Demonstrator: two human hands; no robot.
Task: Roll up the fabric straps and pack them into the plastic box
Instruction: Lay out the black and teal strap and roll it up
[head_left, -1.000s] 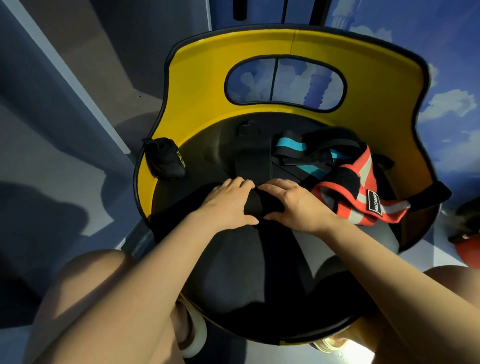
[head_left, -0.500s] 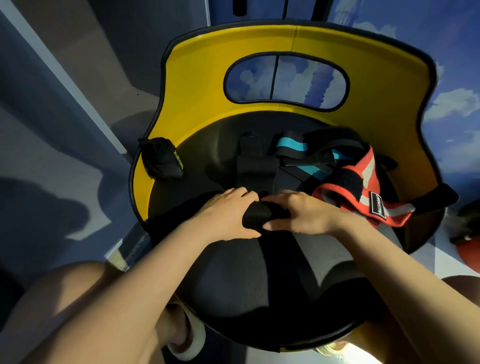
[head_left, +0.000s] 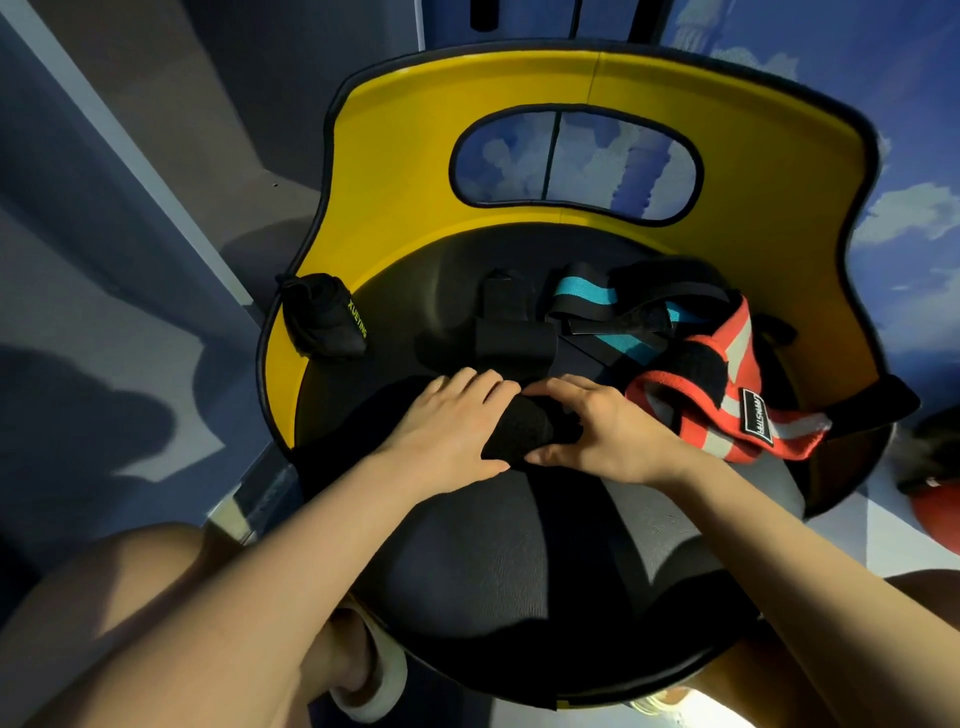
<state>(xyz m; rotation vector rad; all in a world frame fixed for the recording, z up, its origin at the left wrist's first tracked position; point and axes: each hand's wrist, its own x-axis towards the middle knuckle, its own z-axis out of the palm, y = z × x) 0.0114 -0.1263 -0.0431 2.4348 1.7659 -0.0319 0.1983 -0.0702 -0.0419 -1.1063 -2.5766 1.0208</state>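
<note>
black strap (head_left: 522, 428), soft and matte, is a thick roll in the middle of the chair seat (head_left: 467, 561), held between my hands. my left hand (head_left: 447, 423) curls over its left end, and my right hand (head_left: 605, 434) pinches its right end with thumb below and fingers on top. its loose tail runs toward me, hard to pick out against the dark grained seat. behind lie a teal-striped strap (head_left: 584, 295), a red and grey woven strap (head_left: 727, 410) and a small black pouch (head_left: 322, 322) against the glossy yellow backrest (head_left: 415, 156).
</note>
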